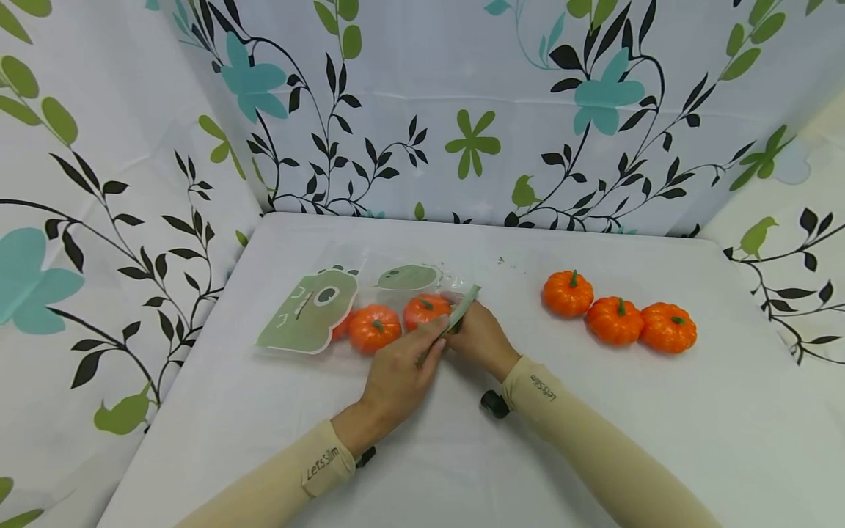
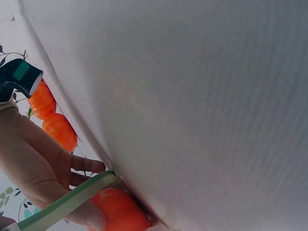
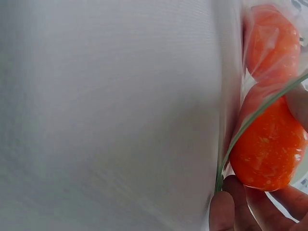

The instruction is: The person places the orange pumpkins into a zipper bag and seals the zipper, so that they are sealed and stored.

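Observation:
A clear plastic bag (image 1: 306, 308) with green cartoon prints lies on its side with small orange pumpkins (image 1: 375, 328) inside. My left hand (image 1: 399, 370) pinches the green-edged strip (image 1: 462, 308) at the bag's mouth. At that mouth, my right hand (image 1: 482, 337) holds a pumpkin (image 3: 269, 149), its fingers curved around the lower side. In the head view that pumpkin is mostly hidden behind the strip and the hands. The left wrist view shows the strip crossing in front of my right hand (image 2: 43, 163), with orange pumpkin skin (image 2: 120, 211) beside its thumb.
To the right, three more orange pumpkins (image 1: 615, 320) sit in a row on the white-covered table (image 1: 422, 455). Patterned curtains (image 1: 436, 110) with leaves and birds hang behind and at both sides. A small dark camera (image 1: 495, 404) is worn at my right wrist.

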The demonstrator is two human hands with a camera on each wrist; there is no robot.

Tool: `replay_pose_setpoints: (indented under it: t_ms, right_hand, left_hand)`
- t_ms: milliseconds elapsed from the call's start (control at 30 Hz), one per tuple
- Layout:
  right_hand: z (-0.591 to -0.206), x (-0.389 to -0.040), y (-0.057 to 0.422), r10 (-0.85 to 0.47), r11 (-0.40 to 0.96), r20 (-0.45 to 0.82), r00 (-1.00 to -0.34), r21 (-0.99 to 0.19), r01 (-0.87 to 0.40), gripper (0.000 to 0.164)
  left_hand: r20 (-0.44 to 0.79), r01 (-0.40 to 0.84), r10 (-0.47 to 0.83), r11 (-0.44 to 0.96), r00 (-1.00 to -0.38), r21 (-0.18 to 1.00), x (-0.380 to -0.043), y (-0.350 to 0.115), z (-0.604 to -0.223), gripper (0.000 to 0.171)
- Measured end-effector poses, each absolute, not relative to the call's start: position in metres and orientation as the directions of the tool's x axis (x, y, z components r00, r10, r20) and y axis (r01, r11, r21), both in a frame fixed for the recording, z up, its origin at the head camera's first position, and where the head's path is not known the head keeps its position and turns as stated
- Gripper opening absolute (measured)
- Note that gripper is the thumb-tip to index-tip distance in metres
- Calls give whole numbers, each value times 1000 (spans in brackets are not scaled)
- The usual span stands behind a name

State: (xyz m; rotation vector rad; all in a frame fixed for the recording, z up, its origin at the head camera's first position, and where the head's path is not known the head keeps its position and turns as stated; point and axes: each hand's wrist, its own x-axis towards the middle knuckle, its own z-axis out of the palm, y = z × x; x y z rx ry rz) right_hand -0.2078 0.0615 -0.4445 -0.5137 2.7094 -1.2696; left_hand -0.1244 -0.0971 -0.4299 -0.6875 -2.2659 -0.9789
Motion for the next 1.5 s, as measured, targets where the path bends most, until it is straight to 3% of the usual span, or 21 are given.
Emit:
replay_pose_setpoints:
  t_ms: [367, 800, 1000, 1200, 1500]
  right_hand:
    - [-451, -214, 53, -369, 559, 150, -917, -753, -348, 58]
    - [-446, -212, 48, -359, 510, 101, -928, -812, -285, 80]
    - [-445, -209, 47, -357, 497, 136, -924, -810, -311, 68]
    - [-446, -208, 44, -397, 356, 190, -898, -870, -341, 52]
    - [-444, -207, 42, -436, 389, 135, -890, -864, -321, 57]
  left_hand:
    - [663, 644, 240, 603, -709, 470, -123, -98, -430, 36]
    - [670, 658, 253, 595, -698, 461, -123, -96, -431, 37]
    - [664, 653, 252, 598, -704, 465, -122, -96, -431, 37]
    - [661, 651, 255, 602, -706, 463, -121, -96, -429, 36]
    - [652, 646, 259, 604, -713, 467, -119, -96, -429, 37]
